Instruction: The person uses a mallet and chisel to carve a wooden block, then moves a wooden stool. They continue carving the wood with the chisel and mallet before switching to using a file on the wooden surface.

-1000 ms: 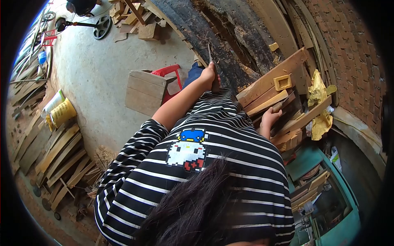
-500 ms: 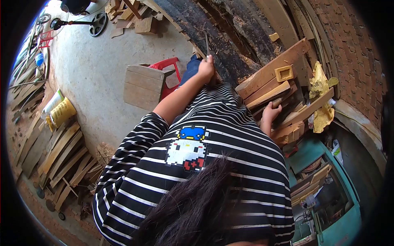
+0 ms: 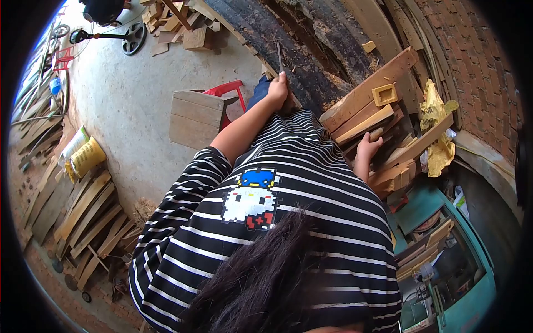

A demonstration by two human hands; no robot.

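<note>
My left hand (image 3: 277,87) reaches forward and is closed around a thin metal tool (image 3: 280,56) that points up against a big dark, rough timber (image 3: 311,50). My right hand (image 3: 366,149) grips a short wooden handle (image 3: 377,133) lying among stacked wood offcuts (image 3: 366,111). What is at the end of the handle is hidden in the stack. A black-and-white striped shirt (image 3: 311,200) and dark hair (image 3: 266,277) fill the lower middle of the view.
A wooden box (image 3: 194,116) and a red plastic stool (image 3: 225,89) stand on the concrete floor to the left. Planks (image 3: 83,211) are piled at lower left, and a yellow sack (image 3: 89,156) lies near them. A teal machine (image 3: 444,261) sits at lower right and a brick wall (image 3: 472,55) at right.
The whole view has shifted slightly upward. Both hands keep the same grip, the left on the tool and the right on the handle.
</note>
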